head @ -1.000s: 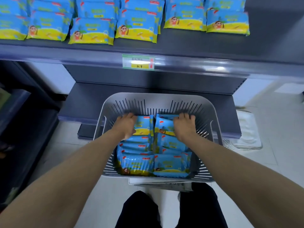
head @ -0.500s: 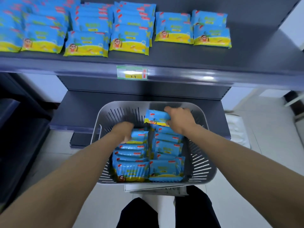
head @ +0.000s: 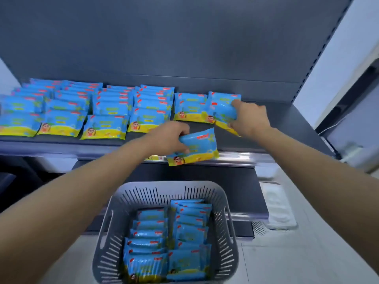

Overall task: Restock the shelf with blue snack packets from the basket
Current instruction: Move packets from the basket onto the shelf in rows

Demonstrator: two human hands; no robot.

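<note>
My left hand grips a blue and yellow snack packet just above the shelf's front edge. My right hand grips a second packet and holds it over the rightmost row on the shelf. Rows of the same blue packets cover the left and middle of the shelf. Below, the grey slotted basket holds two rows of several more packets.
The dark shelf surface to the right of the rows is bare. A lower dark shelf sits behind the basket. A white tray-like object lies on the floor at the right. A price label is partly hidden behind my left hand's packet.
Both hands rose out of the basket, each with a packet, and now reach the shelf. The view tilted upward.
</note>
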